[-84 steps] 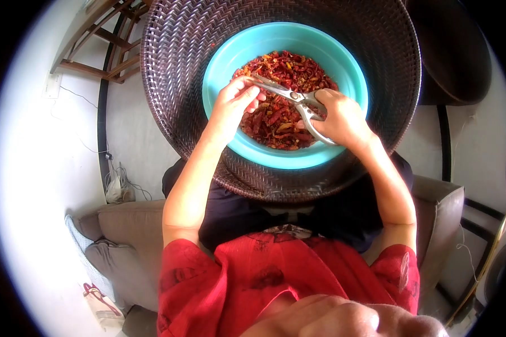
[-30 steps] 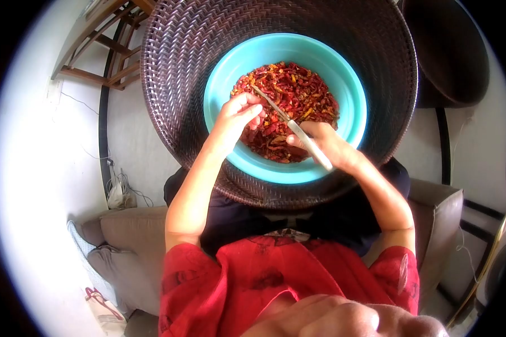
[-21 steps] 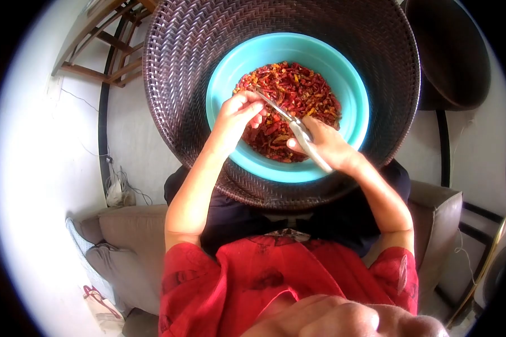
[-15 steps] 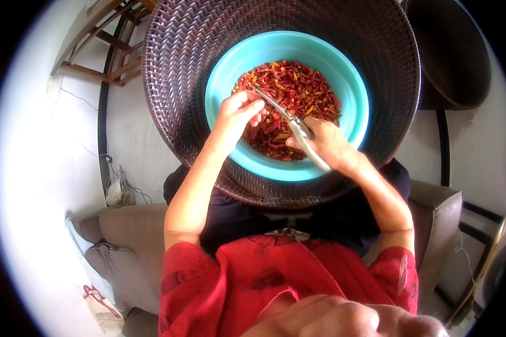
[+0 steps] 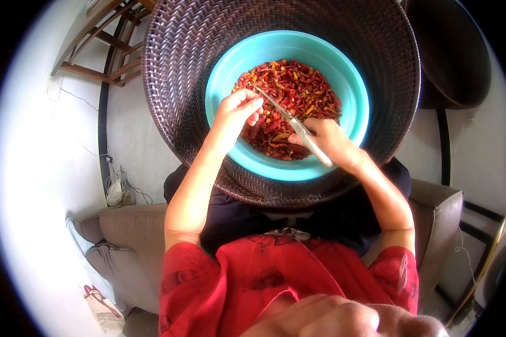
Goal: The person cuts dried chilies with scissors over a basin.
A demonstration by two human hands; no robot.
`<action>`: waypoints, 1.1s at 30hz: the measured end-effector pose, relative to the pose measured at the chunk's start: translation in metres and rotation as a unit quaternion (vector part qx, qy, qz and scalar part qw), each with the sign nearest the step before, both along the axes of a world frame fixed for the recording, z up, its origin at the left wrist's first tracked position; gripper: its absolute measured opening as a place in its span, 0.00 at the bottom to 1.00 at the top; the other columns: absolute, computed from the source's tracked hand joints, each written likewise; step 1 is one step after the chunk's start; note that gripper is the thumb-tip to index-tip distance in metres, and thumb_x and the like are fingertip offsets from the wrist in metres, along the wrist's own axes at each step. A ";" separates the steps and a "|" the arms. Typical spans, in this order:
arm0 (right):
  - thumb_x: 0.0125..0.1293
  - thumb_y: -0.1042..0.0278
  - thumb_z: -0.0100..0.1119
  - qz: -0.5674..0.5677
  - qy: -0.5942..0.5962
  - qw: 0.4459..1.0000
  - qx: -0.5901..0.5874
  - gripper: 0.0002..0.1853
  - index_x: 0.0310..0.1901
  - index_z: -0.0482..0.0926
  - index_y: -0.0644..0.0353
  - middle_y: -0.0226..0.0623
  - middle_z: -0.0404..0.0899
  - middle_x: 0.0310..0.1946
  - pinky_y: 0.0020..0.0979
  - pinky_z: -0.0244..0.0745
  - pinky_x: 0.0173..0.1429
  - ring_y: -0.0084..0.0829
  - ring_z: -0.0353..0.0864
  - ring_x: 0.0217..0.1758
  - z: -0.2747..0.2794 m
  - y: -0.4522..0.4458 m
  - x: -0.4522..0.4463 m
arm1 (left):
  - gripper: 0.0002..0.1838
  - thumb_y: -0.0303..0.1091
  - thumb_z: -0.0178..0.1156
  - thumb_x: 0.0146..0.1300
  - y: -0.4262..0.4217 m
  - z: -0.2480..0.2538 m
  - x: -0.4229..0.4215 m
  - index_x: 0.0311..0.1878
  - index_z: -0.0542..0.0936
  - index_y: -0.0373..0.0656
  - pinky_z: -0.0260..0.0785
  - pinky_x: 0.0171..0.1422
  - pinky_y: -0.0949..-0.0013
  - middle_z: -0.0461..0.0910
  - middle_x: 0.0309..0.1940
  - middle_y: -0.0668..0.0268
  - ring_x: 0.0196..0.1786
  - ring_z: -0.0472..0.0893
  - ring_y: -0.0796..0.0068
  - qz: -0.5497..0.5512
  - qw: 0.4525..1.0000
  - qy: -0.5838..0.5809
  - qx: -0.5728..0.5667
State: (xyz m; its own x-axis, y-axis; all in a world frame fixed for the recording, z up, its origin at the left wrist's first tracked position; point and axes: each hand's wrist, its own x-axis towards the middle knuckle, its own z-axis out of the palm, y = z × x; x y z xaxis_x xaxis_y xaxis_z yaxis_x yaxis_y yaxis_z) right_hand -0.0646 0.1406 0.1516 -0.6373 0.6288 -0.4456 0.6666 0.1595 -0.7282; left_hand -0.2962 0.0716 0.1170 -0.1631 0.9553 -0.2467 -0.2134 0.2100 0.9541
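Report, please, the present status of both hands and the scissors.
Right hand holding scissors above red chillies in teal basin. Left hand by scissors' tips, grip unclear. Nothing visibly blocking.

Over there, upper centre of the frame, a basin sits inside a basket, chilli pieces in it, scissors over them between left hand and right hand; cables lie middle left, a sofa stands lower left
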 end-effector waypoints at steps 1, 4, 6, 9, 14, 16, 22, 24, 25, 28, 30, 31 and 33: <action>0.63 0.49 0.69 0.000 0.000 1.000 0.000 0.23 0.36 0.81 0.66 0.45 0.80 0.24 0.37 0.73 0.37 0.33 0.80 0.29 0.000 0.000 0.000 | 0.05 0.30 0.58 0.71 0.000 0.001 0.000 0.42 0.79 0.39 0.69 0.36 0.79 0.79 0.31 0.70 0.31 0.75 0.84 0.000 1.000 0.001 -0.004; 0.62 0.46 0.69 0.001 0.021 1.000 0.006 0.25 0.37 0.80 0.66 0.45 0.80 0.26 0.39 0.73 0.39 0.35 0.80 0.30 0.001 -0.001 0.001 | 0.05 0.29 0.58 0.71 0.000 0.002 0.003 0.44 0.79 0.38 0.70 0.38 0.79 0.79 0.31 0.70 0.32 0.76 0.84 0.011 1.000 -0.007 0.002; 0.61 0.43 0.68 0.003 0.013 0.999 0.050 0.28 0.38 0.78 0.66 0.46 0.80 0.29 0.41 0.74 0.42 0.39 0.81 0.33 0.000 -0.002 0.001 | 0.05 0.28 0.57 0.71 0.000 0.001 0.004 0.45 0.78 0.37 0.71 0.39 0.78 0.79 0.32 0.69 0.32 0.76 0.83 0.025 0.999 -0.016 0.012; 0.57 0.32 0.66 0.013 -0.015 0.997 0.071 0.37 0.42 0.78 0.68 0.53 0.83 0.36 0.44 0.76 0.47 0.48 0.85 0.40 -0.002 -0.001 0.000 | 0.06 0.27 0.56 0.71 0.000 -0.003 0.004 0.47 0.78 0.37 0.72 0.41 0.78 0.80 0.34 0.67 0.34 0.78 0.82 0.038 0.998 -0.050 0.023; 0.57 0.35 0.67 0.024 -0.016 0.989 0.143 0.35 0.43 0.78 0.68 0.54 0.83 0.37 0.45 0.76 0.49 0.49 0.85 0.42 -0.002 -0.002 -0.002 | 0.05 0.27 0.59 0.70 -0.001 0.002 0.007 0.45 0.80 0.37 0.73 0.40 0.78 0.83 0.36 0.63 0.34 0.79 0.81 0.019 0.998 -0.054 0.005; 0.58 0.36 0.66 0.021 -0.016 0.990 0.140 0.34 0.42 0.79 0.68 0.54 0.83 0.36 0.44 0.76 0.49 0.50 0.85 0.42 0.003 -0.003 -0.001 | 0.05 0.27 0.59 0.69 0.000 0.000 0.006 0.45 0.80 0.37 0.73 0.39 0.78 0.84 0.35 0.64 0.33 0.79 0.82 0.021 0.999 -0.043 -0.002; 0.62 0.41 0.65 0.011 -0.008 0.996 0.091 0.29 0.37 0.82 0.67 0.54 0.83 0.29 0.43 0.77 0.46 0.48 0.86 0.38 0.006 0.000 0.002 | 0.05 0.28 0.60 0.70 0.001 -0.002 0.002 0.43 0.80 0.38 0.72 0.38 0.79 0.84 0.33 0.65 0.31 0.78 0.83 0.029 0.999 -0.039 -0.011; 0.61 0.40 0.65 0.017 -0.011 0.998 0.066 0.29 0.38 0.82 0.66 0.53 0.83 0.31 0.43 0.76 0.48 0.48 0.85 0.39 0.007 0.001 0.003 | 0.05 0.29 0.60 0.70 0.001 -0.001 0.003 0.43 0.80 0.38 0.72 0.37 0.79 0.83 0.33 0.65 0.31 0.78 0.83 0.029 0.999 -0.040 -0.013; 0.61 0.40 0.65 0.017 -0.011 0.998 0.066 0.29 0.38 0.82 0.66 0.53 0.83 0.31 0.43 0.76 0.48 0.48 0.85 0.39 0.007 0.001 0.004 | 0.05 0.28 0.60 0.70 0.002 0.000 0.004 0.43 0.80 0.38 0.72 0.37 0.79 0.83 0.32 0.65 0.31 0.78 0.83 0.040 0.998 -0.041 -0.012; 0.59 0.44 0.69 0.024 0.006 0.994 0.106 0.27 0.38 0.78 0.66 0.50 0.81 0.31 0.43 0.75 0.44 0.46 0.84 0.37 0.008 0.000 0.005 | 0.04 0.28 0.60 0.70 0.001 -0.002 0.004 0.43 0.80 0.38 0.72 0.36 0.79 0.82 0.31 0.66 0.30 0.78 0.83 0.049 0.998 -0.050 -0.001; 0.60 0.39 0.66 0.045 -0.012 0.993 0.107 0.30 0.39 0.77 0.66 0.50 0.80 0.35 0.44 0.74 0.47 0.47 0.83 0.41 0.006 0.000 0.004 | 0.04 0.28 0.59 0.70 0.000 -0.003 0.003 0.43 0.80 0.38 0.72 0.36 0.79 0.82 0.31 0.66 0.30 0.78 0.83 0.046 0.997 -0.059 0.009; 0.60 0.39 0.66 0.044 -0.013 0.993 0.107 0.30 0.39 0.77 0.66 0.50 0.80 0.35 0.44 0.74 0.47 0.47 0.83 0.41 0.004 0.001 0.004 | 0.04 0.28 0.60 0.70 0.000 -0.003 0.003 0.43 0.80 0.38 0.72 0.36 0.79 0.82 0.31 0.66 0.30 0.77 0.82 0.041 0.998 -0.051 -0.002; 0.61 0.37 0.64 0.053 -0.006 0.992 0.112 0.31 0.40 0.75 0.66 0.50 0.80 0.35 0.45 0.73 0.49 0.48 0.82 0.42 0.002 0.001 0.005 | 0.04 0.28 0.60 0.70 0.000 -0.001 0.004 0.42 0.80 0.38 0.71 0.35 0.79 0.82 0.31 0.65 0.29 0.77 0.82 0.036 0.998 -0.044 -0.013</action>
